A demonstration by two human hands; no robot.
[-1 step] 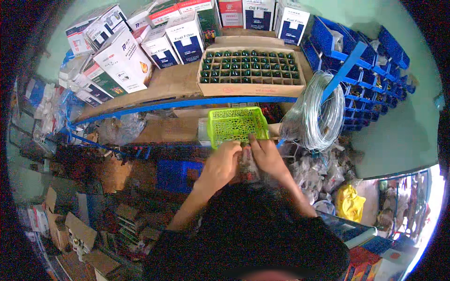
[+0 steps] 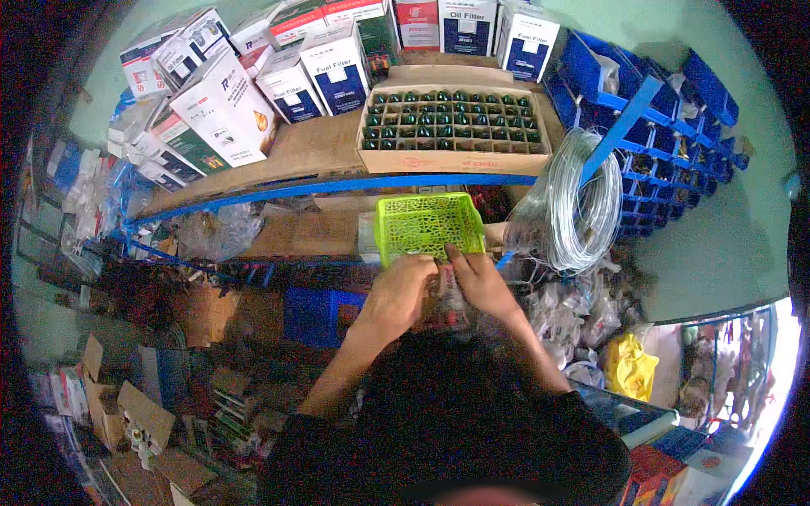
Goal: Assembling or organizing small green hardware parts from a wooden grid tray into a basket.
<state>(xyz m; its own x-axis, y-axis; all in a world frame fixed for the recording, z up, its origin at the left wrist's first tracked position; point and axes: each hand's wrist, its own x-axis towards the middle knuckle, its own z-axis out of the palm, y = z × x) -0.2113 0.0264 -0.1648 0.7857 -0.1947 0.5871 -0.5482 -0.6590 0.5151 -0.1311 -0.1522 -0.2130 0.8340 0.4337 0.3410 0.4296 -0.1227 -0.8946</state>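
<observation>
My two hands are close together at the near rim of a bright green plastic basket (image 2: 388, 232) with openwork walls. Between them hangs a clear plastic bag (image 2: 447, 297) with something reddish in it, too blurred to make out. My left hand (image 2: 405, 285) is closed, its thumb and fingers pinching the bag's top from the left. From the right, my right hand (image 2: 481, 282) grips the same edge, with its index finger lying forward over the basket rim. The inside of the basket shows no contents that I can make out, and its near wall is partly hidden by my hands.
Beyond the basket runs a blue-edged shelf (image 2: 337, 184) bearing a divided carton (image 2: 456, 160) of dark green bulb-like pieces and several filter boxes (image 2: 335, 72). At right hang a wire coil (image 2: 582, 211) and blue bins (image 2: 641, 169). Open cartons (image 2: 148, 413) stand lower left.
</observation>
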